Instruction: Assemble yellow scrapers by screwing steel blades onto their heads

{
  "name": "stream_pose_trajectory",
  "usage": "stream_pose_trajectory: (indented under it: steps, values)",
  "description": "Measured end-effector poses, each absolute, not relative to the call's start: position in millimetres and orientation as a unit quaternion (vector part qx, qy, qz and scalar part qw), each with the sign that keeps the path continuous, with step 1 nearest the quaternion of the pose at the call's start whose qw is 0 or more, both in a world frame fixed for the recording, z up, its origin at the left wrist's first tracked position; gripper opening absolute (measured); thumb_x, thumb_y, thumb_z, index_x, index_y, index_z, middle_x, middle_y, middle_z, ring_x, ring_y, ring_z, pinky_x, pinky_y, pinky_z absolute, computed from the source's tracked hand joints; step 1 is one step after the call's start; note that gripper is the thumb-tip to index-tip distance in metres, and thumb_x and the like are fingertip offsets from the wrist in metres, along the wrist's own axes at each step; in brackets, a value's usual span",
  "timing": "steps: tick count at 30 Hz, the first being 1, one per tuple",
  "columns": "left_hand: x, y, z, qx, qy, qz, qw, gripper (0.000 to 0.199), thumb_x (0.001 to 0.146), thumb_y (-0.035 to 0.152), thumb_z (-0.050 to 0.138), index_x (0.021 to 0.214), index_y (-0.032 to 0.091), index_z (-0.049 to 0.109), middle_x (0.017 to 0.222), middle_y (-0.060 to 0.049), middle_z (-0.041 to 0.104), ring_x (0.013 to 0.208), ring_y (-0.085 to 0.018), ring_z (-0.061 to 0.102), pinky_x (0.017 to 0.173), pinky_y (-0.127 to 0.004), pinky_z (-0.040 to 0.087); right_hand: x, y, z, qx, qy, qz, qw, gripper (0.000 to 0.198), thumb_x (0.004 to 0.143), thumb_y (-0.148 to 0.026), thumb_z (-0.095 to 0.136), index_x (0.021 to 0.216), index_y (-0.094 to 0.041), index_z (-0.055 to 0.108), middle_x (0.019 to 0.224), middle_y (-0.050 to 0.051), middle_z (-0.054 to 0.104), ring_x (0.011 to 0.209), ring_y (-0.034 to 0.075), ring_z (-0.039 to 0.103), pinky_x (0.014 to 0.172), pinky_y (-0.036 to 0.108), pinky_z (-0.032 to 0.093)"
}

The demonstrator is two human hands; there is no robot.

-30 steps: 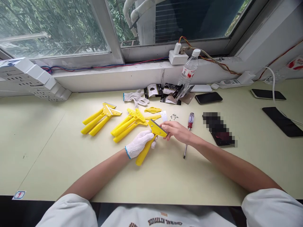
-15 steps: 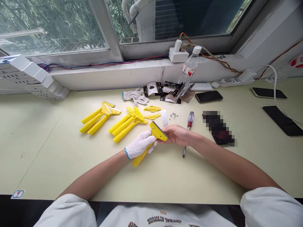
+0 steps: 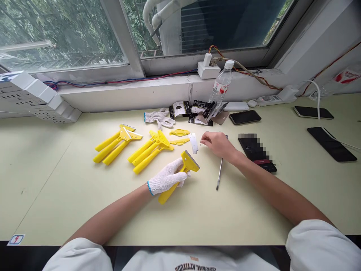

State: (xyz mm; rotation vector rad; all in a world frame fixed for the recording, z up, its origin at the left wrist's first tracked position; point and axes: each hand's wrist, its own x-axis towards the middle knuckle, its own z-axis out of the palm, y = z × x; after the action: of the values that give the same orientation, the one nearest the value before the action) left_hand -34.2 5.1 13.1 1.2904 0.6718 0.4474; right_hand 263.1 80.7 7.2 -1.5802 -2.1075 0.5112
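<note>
My left hand (image 3: 168,177), in a white knitted glove with a blue cuff, is wrapped round the handle of a yellow scraper (image 3: 190,162). The scraper's head points up and right, with a blade along its edge. My bare right hand (image 3: 217,144) is over the spot of the small screws, fingers pinched; what they hold is hidden. One tiny screw (image 3: 200,144) shows beside the fingertips. Just left of that hand lie a stack of metal blades (image 3: 193,143) and two yellow plastic pieces (image 3: 179,132). Under my right wrist a screwdriver (image 3: 219,175) is partly covered.
Several yellow scrapers (image 3: 117,145) and yellow handles (image 3: 149,150) lie at left. Behind them are a second glove (image 3: 160,118), black packaging cards (image 3: 203,113) and a water bottle (image 3: 222,86). Phones (image 3: 245,117) lie at right. White boxes (image 3: 39,97) are stacked at far left.
My right hand has left the scraper's head and moved up and right to the screws, covering most of them and the screwdriver's handle. My left hand still holds the scraper, slightly turned.
</note>
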Motion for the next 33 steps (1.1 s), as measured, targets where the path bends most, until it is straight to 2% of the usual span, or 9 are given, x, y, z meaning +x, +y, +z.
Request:
stream_pose_trajectory:
  steps: [4,7,14,19,22,25,28,31,33]
  values:
    - [-34,4,13,0.578,0.31,0.189,0.73,0.076,0.091,0.021,0.067,0.164,0.029,0.048,0.132,-0.009,0.068,0.074,-0.009,0.058,0.075,-0.029,0.057,269,89,-3,-0.579,-0.783,0.115,0.199,0.017,0.106,-0.023,0.065,0.097,-0.02,0.079,0.108,0.012,0.078,0.098,0.028,0.072,0.081,0.038,0.05]
    - [-34,2,10,0.598,0.321,0.178,0.712,0.09,0.093,0.023,0.067,0.176,0.033,0.034,0.139,-0.01,0.07,0.077,-0.01,0.06,0.077,-0.03,0.058,267,90,-9,-0.574,-0.789,0.106,0.19,0.022,0.108,-0.02,0.059,0.101,-0.02,0.08,0.11,0.013,0.077,0.107,0.029,0.072,0.088,0.038,0.051]
    - [-37,5,6,0.745,0.302,0.178,0.568,0.074,0.097,0.026,0.068,0.169,0.033,0.052,0.152,-0.007,0.068,0.128,-0.028,0.067,0.109,-0.039,0.057,272,88,15,-0.634,-0.75,0.061,0.176,0.025,0.111,-0.03,0.052,0.117,-0.02,0.074,0.118,0.015,0.079,0.107,0.031,0.074,0.087,0.04,0.052]
    - [-43,9,15,0.862,0.261,0.12,0.417,0.068,0.101,0.016,0.055,0.165,0.037,0.055,0.143,-0.007,0.068,0.118,-0.024,0.07,0.11,-0.04,0.055,283,85,35,-0.795,-0.605,0.038,-0.004,0.047,0.106,-0.045,0.057,0.137,-0.009,0.058,0.109,0.03,0.077,0.107,0.048,0.076,0.086,0.053,0.054]
    - [-47,11,17,0.896,0.275,0.082,0.338,0.066,0.1,0.014,0.053,0.162,0.036,0.057,0.14,-0.007,0.07,0.117,-0.025,0.071,0.105,-0.038,0.057,289,85,33,-0.802,-0.59,0.085,-0.045,0.057,0.106,-0.048,0.058,0.145,-0.008,0.051,0.115,0.033,0.076,0.115,0.05,0.074,0.09,0.056,0.054]
    - [-49,14,18,0.926,0.277,0.062,0.249,0.066,0.097,0.008,0.053,0.157,0.034,0.06,0.131,-0.006,0.073,0.113,-0.025,0.069,0.097,-0.037,0.058,295,87,32,-0.776,-0.615,0.137,-0.034,0.052,0.105,-0.041,0.058,0.145,-0.008,0.052,0.12,0.032,0.076,0.115,0.047,0.073,0.089,0.051,0.055]
    - [-48,16,19,0.94,0.296,0.063,0.16,0.061,0.097,0.007,0.054,0.151,0.032,0.064,0.13,-0.008,0.072,0.107,-0.026,0.067,0.092,-0.038,0.057,299,87,44,-0.739,-0.648,0.184,0.021,0.047,0.101,-0.041,0.064,0.139,-0.013,0.059,0.115,0.023,0.079,0.105,0.038,0.075,0.079,0.041,0.054]
    - [-46,16,21,0.937,0.333,0.072,0.077,0.055,0.097,0.009,0.058,0.147,0.03,0.065,0.142,-0.012,0.065,0.109,-0.028,0.064,0.092,-0.042,0.056,300,85,64,-0.67,-0.66,0.308,0.143,0.031,0.1,-0.05,0.068,0.109,-0.021,0.071,0.091,0.009,0.079,0.079,0.025,0.073,0.063,0.032,0.049]
    - [-45,15,22,0.941,0.332,0.062,0.036,0.055,0.096,0.009,0.059,0.146,0.031,0.064,0.146,-0.012,0.062,0.111,-0.03,0.063,0.091,-0.043,0.055,297,81,77,-0.602,-0.653,0.389,0.244,0.033,0.1,-0.052,0.068,0.087,-0.022,0.068,0.074,0.004,0.072,0.064,0.018,0.067,0.055,0.028,0.045]
